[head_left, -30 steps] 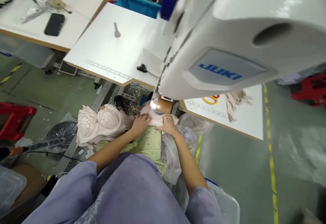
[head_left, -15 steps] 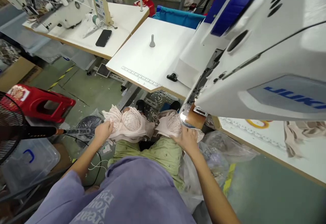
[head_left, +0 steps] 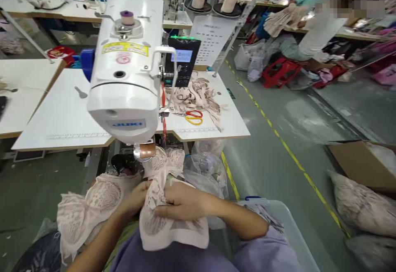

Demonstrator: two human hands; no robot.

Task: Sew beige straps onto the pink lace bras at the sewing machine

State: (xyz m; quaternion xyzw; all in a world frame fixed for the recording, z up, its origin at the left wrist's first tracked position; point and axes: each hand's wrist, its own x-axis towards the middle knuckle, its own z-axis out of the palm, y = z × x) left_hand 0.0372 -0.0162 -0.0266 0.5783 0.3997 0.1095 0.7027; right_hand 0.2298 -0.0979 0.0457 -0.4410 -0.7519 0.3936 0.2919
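Note:
A pale pink lace bra [head_left: 173,237] is gathered between my two hands above my lap. My right hand [head_left: 182,199] is closed on its lace, the thumb lying across the front. At the bra's left edge, my left hand [head_left: 136,199] has its fingers closed on the fabric; its fingertips are partly hidden. To the left, another lace bra [head_left: 105,193] drapes over my leg beside my left forearm. Further lace cups [head_left: 176,158] lie just beyond my hands, below the head of the white sewing machine [head_left: 123,94]. Whether those cups join the held piece I cannot tell.
Red-and-yellow scissors [head_left: 194,118] and a heap of beige fabric strips [head_left: 192,94] lie on the machine table [head_left: 232,127]. A clear plastic bin [head_left: 291,230] stands at my right. Cardboard box [head_left: 355,160] and filled bags [head_left: 365,204] sit further right. A co-worker [head_left: 321,36] sits at the back right.
The view has swung right. My hands, apart before on bras to the left and right, are now together on one bra. The left-hand bra has been let go and lies on my leg.

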